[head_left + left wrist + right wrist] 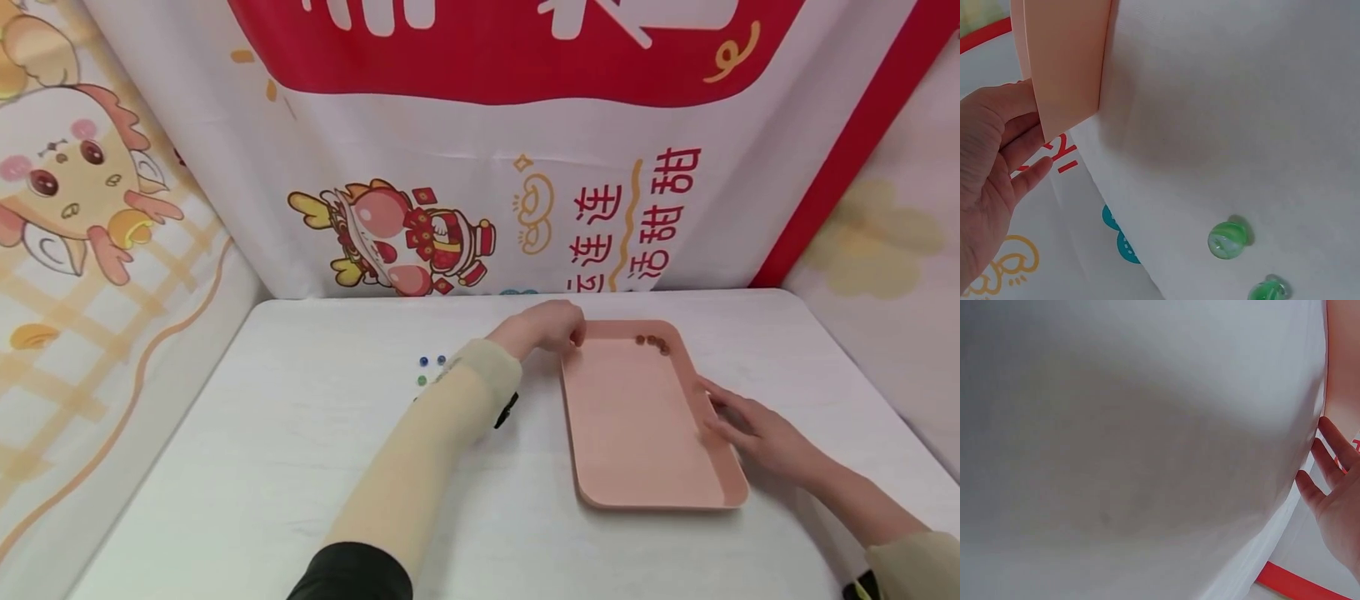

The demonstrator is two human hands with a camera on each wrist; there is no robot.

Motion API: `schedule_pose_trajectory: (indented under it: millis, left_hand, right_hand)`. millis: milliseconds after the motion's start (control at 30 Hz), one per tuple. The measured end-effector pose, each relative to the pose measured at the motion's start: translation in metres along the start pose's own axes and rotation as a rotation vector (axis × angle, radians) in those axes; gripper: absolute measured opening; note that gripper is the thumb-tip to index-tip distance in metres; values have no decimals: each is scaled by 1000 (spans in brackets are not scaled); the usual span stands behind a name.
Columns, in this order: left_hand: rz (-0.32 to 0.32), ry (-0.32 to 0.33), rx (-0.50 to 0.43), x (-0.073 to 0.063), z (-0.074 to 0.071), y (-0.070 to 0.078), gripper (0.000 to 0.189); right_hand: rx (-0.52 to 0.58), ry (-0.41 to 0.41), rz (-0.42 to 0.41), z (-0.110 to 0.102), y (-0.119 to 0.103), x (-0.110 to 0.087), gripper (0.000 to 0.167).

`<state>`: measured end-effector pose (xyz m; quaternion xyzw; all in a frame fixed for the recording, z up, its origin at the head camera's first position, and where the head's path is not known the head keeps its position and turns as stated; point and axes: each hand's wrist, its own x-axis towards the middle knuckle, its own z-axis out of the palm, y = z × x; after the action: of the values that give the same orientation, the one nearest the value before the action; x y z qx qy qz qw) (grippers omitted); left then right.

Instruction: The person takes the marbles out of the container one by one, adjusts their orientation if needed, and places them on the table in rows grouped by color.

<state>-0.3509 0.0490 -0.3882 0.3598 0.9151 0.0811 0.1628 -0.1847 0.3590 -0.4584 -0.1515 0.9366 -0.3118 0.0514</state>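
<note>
A shallow pink tray (pixel 637 425) lies on the white table. At its far left corner my left hand (pixel 553 327) grips the rim. The left wrist view shows the thumb side of this left hand (pixel 991 144) at the tray wall (pixel 1066 69), the little finger held off it. Along the tray's right side, my right hand (pixel 765 433) touches the rim with extended fingers and thumb. From the right wrist, the fingers of that hand (pixel 1341 506) look spread, with their tips near the tray's side (pixel 1344 369). Several small brown balls (pixel 652 341) sit in the tray's far right corner.
Blue marbles (pixel 423 362) and a green marble (pixel 422 380) lie on the table left of the tray, partly behind my left forearm. Two green-swirled marbles (pixel 1227 240) show in the left wrist view. A printed cloth (pixel 480 133) hangs behind the table (pixel 262 467).
</note>
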Motion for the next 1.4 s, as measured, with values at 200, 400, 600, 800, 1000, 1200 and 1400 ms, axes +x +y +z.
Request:
schedule_pose_trajectory:
  millis: [200,400,600,800,1000,1200,1400]
  left_hand:
    - [32,19,-47,2,3,-5,11]
    - [20,17,-33,1,3,-4,11]
    - [10,18,-85,1,3,-2,13]
    - [0,31,-53,4,7,-2,12]
    - [-21,27,88,7,11,4,9]
    - [-32,27,90,10,14,4,11]
    - [-20,27,91,12,14,4,12]
  right_hand:
    - [7,-5,16,0,-2,-1,71]
    - [9,-3,14,1,-1,0,71]
    - [17,0,18,2,0,-1,71]
    - [11,11,8,2,1,-2,70]
    - [15,16,4,2,0,-2,70]
    - [8,19,2,2,-2,-2,70]
    - [4,25,0,2,-2,-3,69]
